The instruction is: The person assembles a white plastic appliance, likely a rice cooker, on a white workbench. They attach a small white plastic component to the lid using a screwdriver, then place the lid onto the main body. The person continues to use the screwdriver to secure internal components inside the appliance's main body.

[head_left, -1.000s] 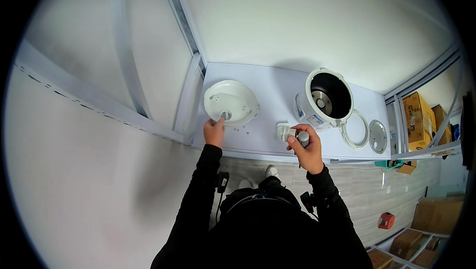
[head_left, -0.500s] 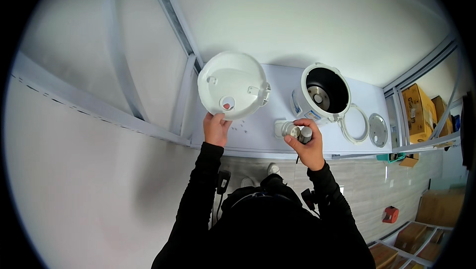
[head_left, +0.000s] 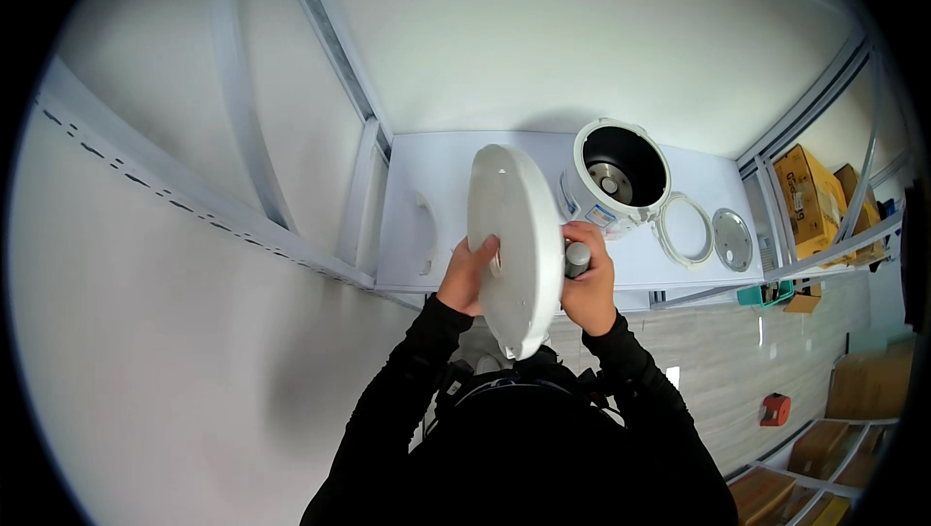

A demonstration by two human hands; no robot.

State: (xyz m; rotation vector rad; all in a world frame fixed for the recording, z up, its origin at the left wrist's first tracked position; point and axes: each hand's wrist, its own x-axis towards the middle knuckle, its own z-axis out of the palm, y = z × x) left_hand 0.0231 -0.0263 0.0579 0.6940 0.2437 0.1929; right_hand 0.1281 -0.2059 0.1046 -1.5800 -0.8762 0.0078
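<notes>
A round white plastic lid (head_left: 536, 235), like a cooker's, stands nearly on edge in front of me. My left hand (head_left: 467, 274) grips its left face, the thumb at the round hole. Behind the right face my right hand (head_left: 590, 279) is closed around a small grey cylindrical part (head_left: 578, 256), close against the lid. The lid hides some of the right fingertips and whatever else they hold. Beyond the hands stands the white cooker body (head_left: 593, 191) with a dark inner pot, its top uncovered.
A pale ring (head_left: 660, 235) and a perforated round metal plate (head_left: 732, 241) lie at the right of the white table (head_left: 412, 158). A curved white piece (head_left: 424, 225) lies at its left. Metal frame posts (head_left: 369, 206) flank the table; cardboard boxes (head_left: 807, 201) stand farther right.
The lid has turned from facing me to edge-on and moved right and nearer. My left thumb has come to its hole, and my right hand has brought the grey part against the lid.
</notes>
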